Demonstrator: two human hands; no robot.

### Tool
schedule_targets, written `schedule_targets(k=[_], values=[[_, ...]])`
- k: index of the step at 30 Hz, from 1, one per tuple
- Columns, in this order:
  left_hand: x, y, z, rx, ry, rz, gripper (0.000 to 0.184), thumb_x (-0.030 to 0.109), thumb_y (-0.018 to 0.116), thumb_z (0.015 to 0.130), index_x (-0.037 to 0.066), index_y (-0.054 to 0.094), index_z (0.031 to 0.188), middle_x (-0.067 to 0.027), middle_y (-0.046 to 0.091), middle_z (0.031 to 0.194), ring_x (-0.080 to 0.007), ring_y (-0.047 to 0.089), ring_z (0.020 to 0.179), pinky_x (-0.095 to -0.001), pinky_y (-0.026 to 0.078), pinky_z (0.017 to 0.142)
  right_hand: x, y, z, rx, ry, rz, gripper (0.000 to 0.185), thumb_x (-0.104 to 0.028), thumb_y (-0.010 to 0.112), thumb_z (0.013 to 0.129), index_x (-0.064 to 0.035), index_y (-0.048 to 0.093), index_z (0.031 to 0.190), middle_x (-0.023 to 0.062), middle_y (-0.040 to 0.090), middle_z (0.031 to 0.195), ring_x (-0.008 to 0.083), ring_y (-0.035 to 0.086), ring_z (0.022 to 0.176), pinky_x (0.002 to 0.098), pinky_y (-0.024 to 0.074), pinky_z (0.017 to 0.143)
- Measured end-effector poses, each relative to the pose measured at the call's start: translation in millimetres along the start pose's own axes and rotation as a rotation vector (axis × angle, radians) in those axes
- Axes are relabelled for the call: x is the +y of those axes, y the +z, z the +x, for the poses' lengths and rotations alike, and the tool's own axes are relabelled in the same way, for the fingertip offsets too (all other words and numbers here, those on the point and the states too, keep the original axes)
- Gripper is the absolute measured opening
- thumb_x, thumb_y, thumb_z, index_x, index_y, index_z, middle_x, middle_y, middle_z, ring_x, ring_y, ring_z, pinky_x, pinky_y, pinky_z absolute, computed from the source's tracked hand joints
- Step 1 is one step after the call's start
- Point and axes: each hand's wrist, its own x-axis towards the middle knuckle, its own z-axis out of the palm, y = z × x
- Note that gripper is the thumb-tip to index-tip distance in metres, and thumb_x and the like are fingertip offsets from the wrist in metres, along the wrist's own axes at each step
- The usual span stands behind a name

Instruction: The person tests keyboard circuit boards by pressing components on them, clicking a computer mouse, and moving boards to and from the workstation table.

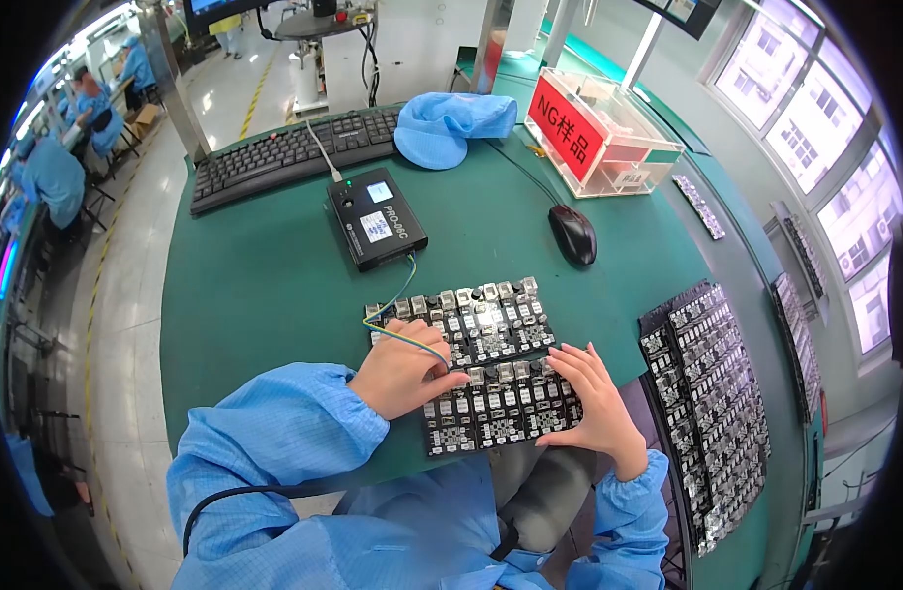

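In the head view, a panel of circuit boards (491, 405) lies at the near edge of the green table. My right hand (597, 408) grips its right end, fingers along the upper corner and thumb at the lower edge. My left hand (404, 369) is closed in a pinch over the panel's upper left corner. Thin yellow and blue wires (404, 337) run into that pinch; their tip is hidden by the fingers. These wires come from a black PRO-06C box (376, 218) with a lit screen. Just beyond lies another circuit board panel (491, 324).
A keyboard (294, 157), a blue cap (451, 128) and a mouse (572, 236) are at the back. A clear box with a red label (568, 128) stands behind the mouse. Stacked circuit board panels (712, 393) fill the right side. Several people (53, 182) sit far left.
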Motion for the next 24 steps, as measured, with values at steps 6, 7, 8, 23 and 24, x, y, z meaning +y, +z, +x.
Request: schedule_targets(k=[6,7,8,23,24], values=[[0.8,0.0,0.3,0.022,0.012,0.032,0.034,0.033,0.076,0.077,0.01,0.052,0.071,-0.0023,0.05,0.076,-0.0229,0.05,0.078,-0.0372,0.035,0.073,0.0,0.2,-0.1,0.0,0.003,0.006,0.099,-0.048,0.086,0.055,-0.0048,0.046,0.135,0.0117,0.05,0.137,0.0333,0.04,0.133,0.0568,0.0228,0.114],[1.1,0.4,0.4,0.024,0.012,0.033,0.034,0.033,0.076,0.077,0.01,0.052,0.071,-0.0023,0.05,0.076,-0.0229,0.05,0.078,-0.0372,0.035,0.073,0.0,0.1,-0.2,-0.001,0.002,0.005,0.099,-0.048,0.086,0.055,-0.0048,0.046,0.135,0.0117,0.05,0.137,0.0333,0.04,0.133,0.0568,0.0228,0.114],[1.6,1.1,0.5,0.052,0.049,0.058,0.034,0.033,0.076,0.077,0.01,0.052,0.071,-0.0023,0.05,0.076,-0.023,0.05,0.077,-0.0371,0.035,0.073,-0.1,0.3,-0.4,0.001,0.005,0.009,0.099,-0.048,0.086,0.055,-0.0048,0.046,0.135,0.0117,0.05,0.137,0.0333,0.041,0.133,0.0568,0.0227,0.114],[0.6,1.4,-1.8,0.064,-0.008,-0.012,0.034,0.031,0.076,0.078,0.009,0.051,0.069,-0.0028,0.051,0.076,-0.0237,0.051,0.077,-0.0376,0.035,0.074,2.3,1.8,-0.2,0.021,-0.002,0.027,0.097,-0.047,0.087,0.054,-0.0054,0.048,0.133,0.0119,0.051,0.136,0.0335,0.042,0.132,0.0568,0.0237,0.114],[0.5,1.2,-1.5,0.054,-0.014,-0.003,0.034,0.031,0.076,0.078,0.009,0.051,0.069,-0.0029,0.05,0.075,-0.0236,0.051,0.077,-0.0377,0.034,0.074,2.7,1.9,-0.2,0.024,-0.006,0.025,0.097,-0.047,0.087,0.054,-0.0054,0.048,0.133,0.0119,0.051,0.135,0.0336,0.043,0.131,0.0569,0.0238,0.114]])
